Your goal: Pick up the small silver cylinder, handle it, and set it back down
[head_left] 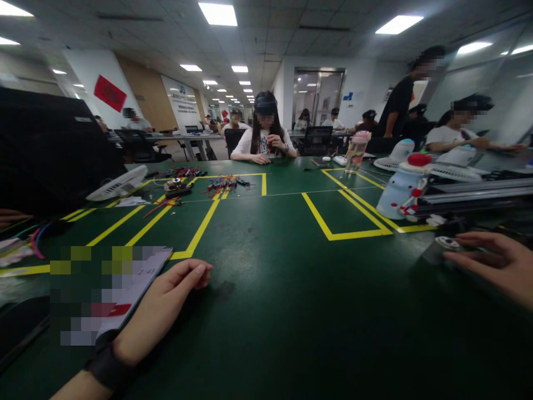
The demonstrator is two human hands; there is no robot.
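Right hand (495, 261) at the grey metallic cylinder (434, 251) on the dark green table (270, 311), right side; gripping or merely touching, cannot tell; left hand (175, 291) loosely curled closed, beside the flat, pale-faced rectangular device (144, 273).

The flat screen (135, 286) has small slanted numbers that look like 2:45, but they are blurry. The big white board (181, 103) on the wall has a blue sign and rows of writing, too fuzzy to read. The white shirt (253, 145) has dark marks, maybe letters, and I can't read them
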